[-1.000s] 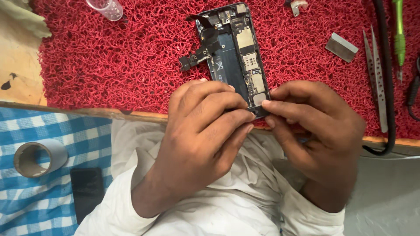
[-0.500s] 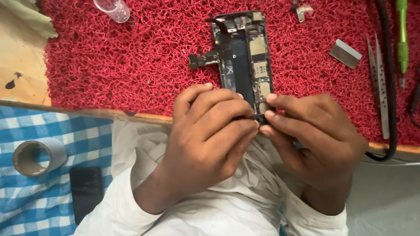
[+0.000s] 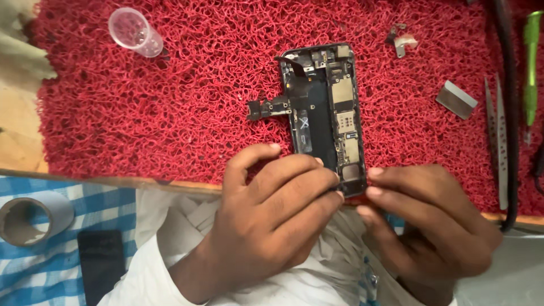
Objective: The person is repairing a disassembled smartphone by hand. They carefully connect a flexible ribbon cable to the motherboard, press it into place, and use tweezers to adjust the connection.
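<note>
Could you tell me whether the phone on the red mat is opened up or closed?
Opened up: the phone lies with its circuit boards and connectors exposed.

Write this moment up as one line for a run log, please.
left hand: grips near end of opened phone | right hand: fingertips at same end | surface: red mat | nearby: tweezers, clear cup

rough looped plastic mat (image 3: 170, 113), glossy metal phone frame (image 3: 326, 113), clear plastic cup (image 3: 135, 31).
</note>
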